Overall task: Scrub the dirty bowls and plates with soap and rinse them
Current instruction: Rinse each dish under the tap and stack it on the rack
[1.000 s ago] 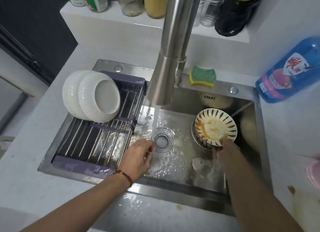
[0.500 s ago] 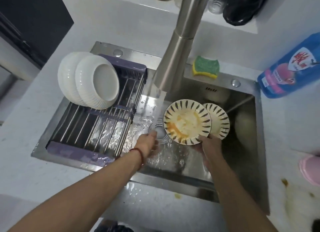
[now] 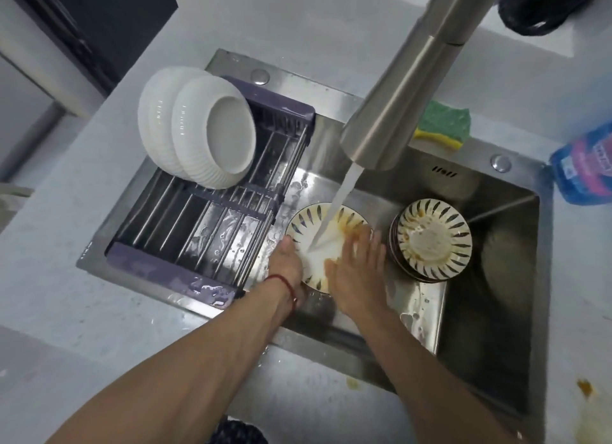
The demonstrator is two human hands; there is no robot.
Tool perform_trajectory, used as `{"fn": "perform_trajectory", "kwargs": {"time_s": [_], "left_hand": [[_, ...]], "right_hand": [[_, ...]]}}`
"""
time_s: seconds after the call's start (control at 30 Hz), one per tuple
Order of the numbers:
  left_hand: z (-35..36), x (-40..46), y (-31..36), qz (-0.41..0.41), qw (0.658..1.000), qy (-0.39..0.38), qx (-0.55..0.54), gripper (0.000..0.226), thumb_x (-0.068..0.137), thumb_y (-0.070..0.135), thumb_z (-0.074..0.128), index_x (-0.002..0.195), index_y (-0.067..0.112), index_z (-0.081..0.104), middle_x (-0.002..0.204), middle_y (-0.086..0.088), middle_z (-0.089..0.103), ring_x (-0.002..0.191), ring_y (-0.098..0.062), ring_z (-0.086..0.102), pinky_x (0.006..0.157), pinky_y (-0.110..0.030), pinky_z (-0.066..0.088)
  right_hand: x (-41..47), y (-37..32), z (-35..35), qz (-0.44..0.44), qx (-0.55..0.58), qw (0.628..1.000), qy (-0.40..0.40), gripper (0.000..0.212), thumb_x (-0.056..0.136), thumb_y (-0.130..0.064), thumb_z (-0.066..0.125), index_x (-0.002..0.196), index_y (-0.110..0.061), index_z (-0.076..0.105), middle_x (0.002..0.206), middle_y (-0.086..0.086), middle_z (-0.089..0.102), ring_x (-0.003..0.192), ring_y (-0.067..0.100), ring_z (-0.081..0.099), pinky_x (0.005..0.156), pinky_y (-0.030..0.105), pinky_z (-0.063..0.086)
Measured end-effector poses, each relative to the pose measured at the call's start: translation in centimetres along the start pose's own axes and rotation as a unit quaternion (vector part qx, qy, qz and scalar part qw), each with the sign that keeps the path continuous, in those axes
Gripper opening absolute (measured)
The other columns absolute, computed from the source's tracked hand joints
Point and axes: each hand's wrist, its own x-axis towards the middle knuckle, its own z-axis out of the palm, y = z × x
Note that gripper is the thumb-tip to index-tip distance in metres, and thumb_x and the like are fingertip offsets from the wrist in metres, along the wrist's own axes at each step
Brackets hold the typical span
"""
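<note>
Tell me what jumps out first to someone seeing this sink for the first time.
The big steel faucet pours a stream of water onto a striped plate smeared with orange sauce, which the left hand steadies at its edge while the right hand rubs it with flat fingers. Beside it in the sink waits a stack of dirty striped plates, and two white bowls lean on the drying rack at left.

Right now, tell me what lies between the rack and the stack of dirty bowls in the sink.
The head view shows the plate under the water stream, with the left hand holding its edge and the right hand flat on it, between rack and stack.
</note>
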Motion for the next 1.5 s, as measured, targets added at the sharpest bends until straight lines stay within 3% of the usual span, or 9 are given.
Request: {"fn": "perform_trajectory", "kwargs": {"time_s": [0.13,0.33,0.47,0.67,0.83,0.97,1.13,1.33,1.5], "left_hand": [[0.8,-2.3,0.7,-0.015,0.999,-0.045,-0.021,0.048,0.113,0.041,0.028,0.136,0.012,0.06,0.116,-0.023,0.073,0.108,-0.036,0.072,0.106,-0.052,0.053],[0.9,0.6,2.3,-0.047,0.997,-0.046,-0.043,0.055,0.104,0.062,0.029,0.13,0.024,0.06,0.133,-0.018,0.068,0.112,-0.031,0.071,0.099,-0.049,0.059],[1.7,0.2,1.9,-0.02,0.999,-0.036,-0.013,0.044,0.112,0.049,0.024,0.126,0.024,0.058,0.12,-0.005,0.065,0.103,-0.02,0.066,0.061,-0.027,0.063],[2.4,-0.4,1.5,-0.041,0.993,-0.072,-0.084,0.043,0.115,0.033,0.026,0.118,0.012,0.064,0.111,-0.019,0.076,0.101,-0.028,0.076,0.094,-0.048,0.061],[2.0,1.4,2.7,-0.028,0.997,-0.028,-0.069,0.052,0.107,0.059,0.027,0.131,0.025,0.059,0.123,-0.016,0.071,0.109,-0.033,0.071,0.099,-0.053,0.057],[3.0,2.3,1.0,0.027,0.999,0.013,-0.024,0.05,0.108,0.053,0.027,0.134,0.024,0.058,0.138,-0.014,0.063,0.126,-0.035,0.062,0.108,-0.056,0.05],[2.7,0.8,0.9,-0.016,0.993,-0.023,-0.117,0.037,0.112,0.039,0.03,0.116,0.015,0.057,0.106,-0.02,0.074,0.08,-0.026,0.076,0.065,-0.037,0.064],[1.5,1.5,1.9,-0.035,0.999,-0.005,-0.039,0.066,0.097,0.071,0.029,0.131,0.024,0.06,0.134,-0.015,0.068,0.121,-0.038,0.067,0.106,-0.061,0.05],[2.1,-1.3,3.1,0.068,0.988,0.048,0.127,0.055,0.113,0.042,0.024,0.148,0.01,0.053,0.146,-0.012,0.057,0.135,-0.033,0.054,0.116,-0.045,0.042]], "right_hand": [[3.7,-2.5,0.7,-0.099,0.001,0.991,-0.087,0.072,0.109,-0.049,0.021,0.158,-0.014,-0.019,0.162,0.012,-0.034,0.149,0.031,-0.035,0.124,0.054,-0.013],[0.6,2.3,-0.3,-0.334,0.075,0.925,-0.164,0.057,0.11,-0.046,0.013,0.164,-0.029,0.01,0.17,-0.012,0.008,0.157,0.007,-0.002,0.128,0.036,0.001],[0.8,6.8,-0.9,-0.262,-0.061,0.96,-0.073,0.082,0.101,-0.056,-0.012,0.163,-0.009,0.015,0.171,0.009,0.004,0.158,0.024,-0.001,0.128,0.047,0.012],[5.7,-1.3,0.9,-0.22,0.017,0.971,-0.089,0.061,0.107,-0.047,0.017,0.162,-0.022,0.02,0.172,0.004,-0.007,0.157,0.028,-0.016,0.128,0.051,-0.002],[1.1,2.5,-1.2,-0.354,0.122,0.918,-0.126,0.045,0.113,-0.025,0.03,0.155,-0.012,0.04,0.161,0.006,0.038,0.152,0.021,0.028,0.124,0.019,0.006],[3.5,5.9,-0.5,-0.248,-0.015,0.966,-0.068,0.076,0.106,-0.045,0.002,0.154,0.004,0.033,0.165,0.023,0.022,0.156,0.035,0.014,0.128,0.045,0.015],[6.2,-1.5,-0.7,-0.223,0.039,0.971,-0.074,0.059,0.109,-0.044,0.026,0.162,-0.019,0.026,0.171,0.007,0.013,0.156,0.03,0.014,0.127,0.052,0.013],[0.7,5.3,0.1,-0.395,0.059,0.915,-0.05,0.063,0.094,-0.026,0.047,0.156,-0.017,0.041,0.165,0.004,0.034,0.153,0.027,0.028,0.118,0.05,0.037],[2.7,5.3,0.4,-0.256,0.046,0.964,0.059,0.075,0.078,0.015,0.046,0.149,-0.009,0.051,0.154,0.018,0.048,0.141,0.04,0.047,0.106,0.059,0.048]]}}
